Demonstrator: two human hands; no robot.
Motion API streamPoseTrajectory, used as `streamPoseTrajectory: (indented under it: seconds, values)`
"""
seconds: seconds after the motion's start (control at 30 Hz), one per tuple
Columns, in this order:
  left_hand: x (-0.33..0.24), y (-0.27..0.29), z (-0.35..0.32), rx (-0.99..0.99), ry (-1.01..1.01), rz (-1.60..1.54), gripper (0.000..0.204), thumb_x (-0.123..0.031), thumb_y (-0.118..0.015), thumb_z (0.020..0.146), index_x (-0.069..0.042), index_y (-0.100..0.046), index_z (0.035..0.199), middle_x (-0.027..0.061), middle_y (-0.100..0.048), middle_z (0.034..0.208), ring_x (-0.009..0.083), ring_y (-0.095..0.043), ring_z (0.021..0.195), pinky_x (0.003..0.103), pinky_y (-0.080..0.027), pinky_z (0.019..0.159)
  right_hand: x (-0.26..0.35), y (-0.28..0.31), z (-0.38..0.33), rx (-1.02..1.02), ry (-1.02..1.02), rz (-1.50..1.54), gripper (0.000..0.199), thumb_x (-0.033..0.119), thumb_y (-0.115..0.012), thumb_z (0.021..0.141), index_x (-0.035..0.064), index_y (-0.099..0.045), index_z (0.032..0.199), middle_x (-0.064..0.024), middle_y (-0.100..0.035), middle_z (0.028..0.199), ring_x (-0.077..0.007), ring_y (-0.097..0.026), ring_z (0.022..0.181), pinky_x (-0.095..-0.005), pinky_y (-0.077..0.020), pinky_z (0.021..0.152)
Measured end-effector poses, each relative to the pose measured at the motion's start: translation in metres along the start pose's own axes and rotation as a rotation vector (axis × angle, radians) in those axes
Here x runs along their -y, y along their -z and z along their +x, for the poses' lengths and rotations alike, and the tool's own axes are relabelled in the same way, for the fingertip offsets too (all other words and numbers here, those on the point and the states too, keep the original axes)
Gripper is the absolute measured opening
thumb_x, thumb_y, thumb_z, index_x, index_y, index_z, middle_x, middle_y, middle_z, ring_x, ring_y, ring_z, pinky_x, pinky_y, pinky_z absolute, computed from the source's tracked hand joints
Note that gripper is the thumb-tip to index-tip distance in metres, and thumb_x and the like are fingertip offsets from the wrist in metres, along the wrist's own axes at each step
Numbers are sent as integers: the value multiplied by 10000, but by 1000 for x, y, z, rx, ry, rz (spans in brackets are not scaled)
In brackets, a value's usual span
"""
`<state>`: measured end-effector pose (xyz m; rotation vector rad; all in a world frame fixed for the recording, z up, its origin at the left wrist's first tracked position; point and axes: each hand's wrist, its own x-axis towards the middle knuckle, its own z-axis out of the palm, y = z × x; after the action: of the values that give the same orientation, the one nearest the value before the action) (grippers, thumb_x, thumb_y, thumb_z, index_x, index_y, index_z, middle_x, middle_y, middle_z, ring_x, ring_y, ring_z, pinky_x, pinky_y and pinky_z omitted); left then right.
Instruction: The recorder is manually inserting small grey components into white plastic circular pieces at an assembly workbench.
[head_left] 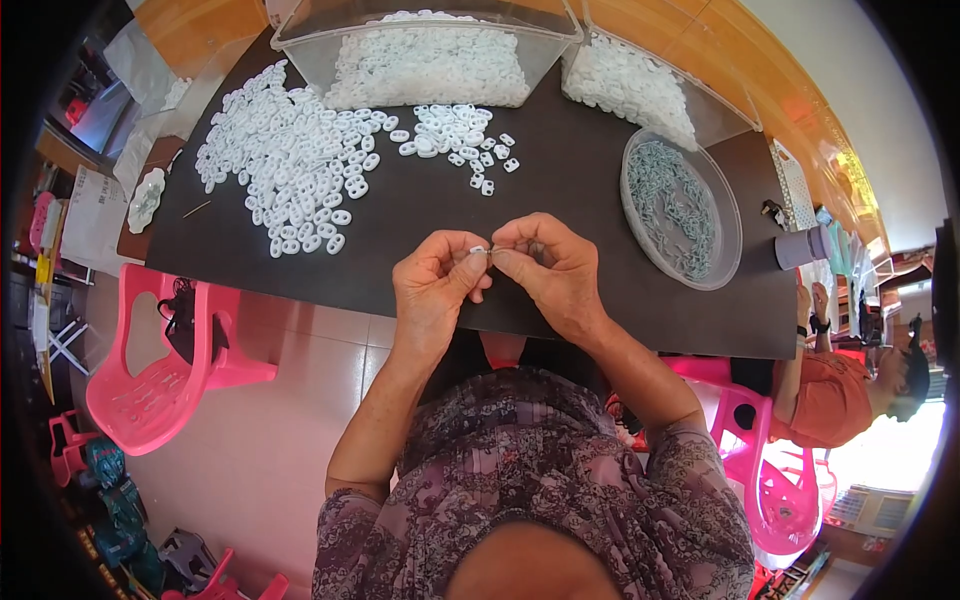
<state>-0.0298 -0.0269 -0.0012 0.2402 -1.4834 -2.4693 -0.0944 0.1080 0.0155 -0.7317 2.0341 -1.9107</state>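
Observation:
Above the table's near edge, my left hand [437,282] and my right hand [556,278] meet at the fingertips. Between the left thumb and forefinger is pinched a small white plastic piece [478,249]. My right thumb and forefinger close on a tiny thin part against it, too small to make out. Beyond the hands lie a large heap of white oval two-hole plastic pieces [290,150] and a smaller cluster of similar pieces [450,130]. To the right stands a round clear tray [732,235] of small grey-green slender parts [672,205].
Two clear plastic bins, one at the back [430,98] and one at the back right [720,110], hold more white pieces. A thin stick [197,209] lies on the dark table [380,205]. Pink chairs [165,370] stand left and right. Another person in orange [825,400] sits at the right.

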Motion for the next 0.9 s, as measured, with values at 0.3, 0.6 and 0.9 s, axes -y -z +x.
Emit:
streamPoseTrajectory:
  seconds: [0.3,0.6,0.9]
  values:
    - [4,-1,-1,12,-14,61,113,-50,-582,862,40,-595,930,51,-601,802,85,-545,641,199,-444,549,3,4,-1,8,-4,-121,139,-24,-627,796,6,-591,926,11,-578,843,-30,-516,744,-180,-430,651]
    - [4,-1,-3,5,3,155,109,-63,-575,871,23,-599,932,37,-598,806,72,-533,643,188,-431,548,2,4,-3,-9,12,-150,135,-17,-637,783,14,-598,908,17,-579,818,-29,-509,717,-185,-425,633]
    - [3,-6,-5,-15,-24,264,98,-68,-579,872,17,-597,917,17,-588,782,58,-517,638,181,-421,545,5,5,0,-3,1,-221,134,7,-663,757,25,-611,878,19,-593,773,-35,-510,690,-196,-424,618]
